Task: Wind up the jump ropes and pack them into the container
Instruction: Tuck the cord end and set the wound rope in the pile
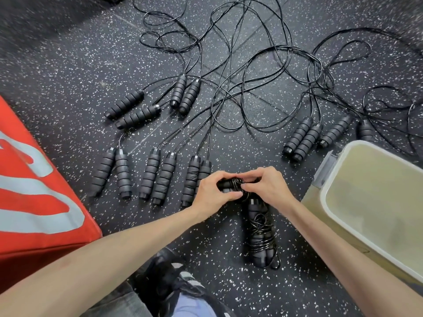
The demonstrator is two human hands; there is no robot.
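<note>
The left hand [211, 194] curls its fingers around a bundled jump rope [231, 187], thumb pressed along the near side of the handles. The right hand [266, 185] meets it from 3 o'clock, its fingertips pinching the black cord wrapped about those same handles. Both hands hold the bundle just above the floor [68, 72], a dark speckled rubber surface.

Directly toward 6 o'clock from the hands lies a finished bundle [261, 234], handles side by side with cord coiled around them, resting on the floor. At 3 o'clock, near the right forearm, stands the container [329, 179], a pale translucent tub with a whitish rim; its contents cannot be made out.

Unwound ropes spread from 9 to 2 o'clock: paired foam handles [158, 175] lie in a row just beside the left hand, more pairs sit farther out at 11 o'clock, and another group [304, 139] lies at 1 o'clock. Their cords [231, 65] tangle in loose loops toward 12 o'clock.

A red mat [34, 191] with pale lettering fills the 8 o'clock corner. A dark shoe [169, 271] shows at 6 o'clock.
</note>
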